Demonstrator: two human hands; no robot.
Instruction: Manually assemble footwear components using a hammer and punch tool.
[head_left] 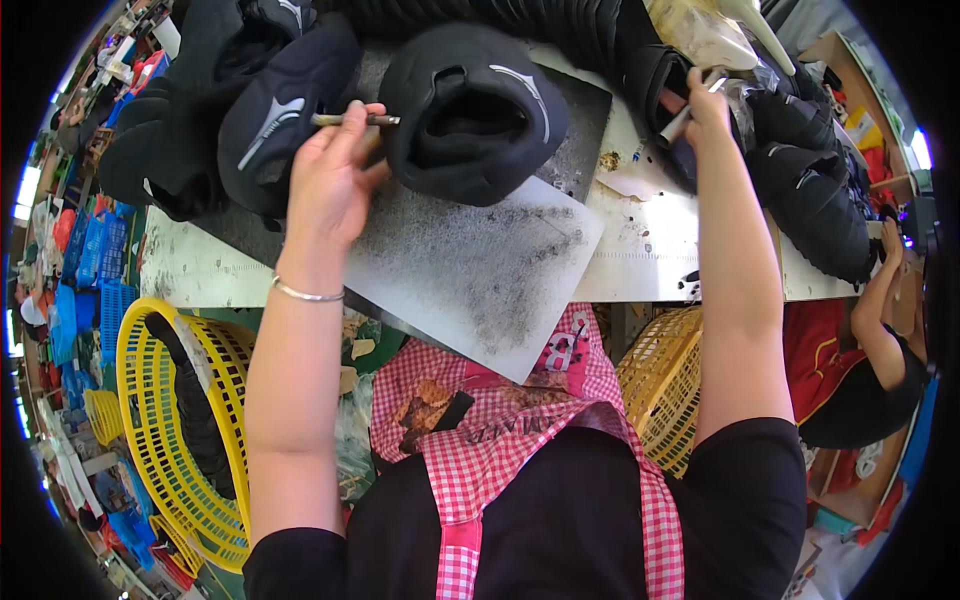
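Observation:
My left hand (335, 180) is closed around a slim pen-like tool (382, 120), whose end reaches the nearest black padded piece (478, 175). That piece is rounded, with a wide dark opening and a silver stripe. More black padded pieces (262, 110) with silver stripes are heaped to the left of the hand. At the far right, my right hand (708, 105) grips a slim pale stick-like tool (677, 127) next to a black open-mouthed piece (658, 75). The tool's exact kind is unclear.
A pale smudged sheet (480, 260) lies on the white table (205, 262), over a dark board. A row of black pieces (520, 22) lines the back. Black items (810, 195) pile at right. Yellow baskets (135, 400) stand below. Another person's arm (872, 285) is at right.

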